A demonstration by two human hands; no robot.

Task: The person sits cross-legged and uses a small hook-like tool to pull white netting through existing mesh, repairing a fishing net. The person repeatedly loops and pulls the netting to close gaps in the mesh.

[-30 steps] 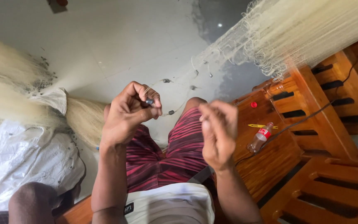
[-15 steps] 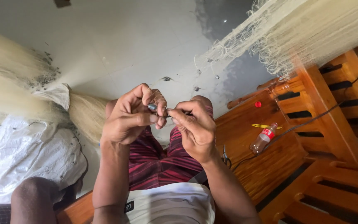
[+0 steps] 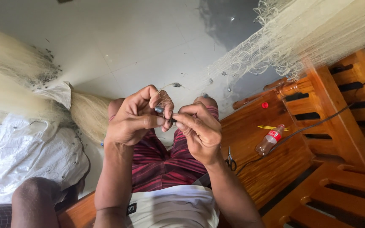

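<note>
Both hands have closed together since a second ago: the right hand now meets the left hand above the lap, fingers pinched shut on a small dark sinker strung on pale net. Its axis is unclear. Scissors and a bottle lie well apart on the wooden bench.

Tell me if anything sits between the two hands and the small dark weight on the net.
Nothing visible does. The left hand pinches the small dark weight at its fingertips, with net mesh draped over its index finger, and the right hand meets it at the same spot. The exact contact is too small to see.
</note>
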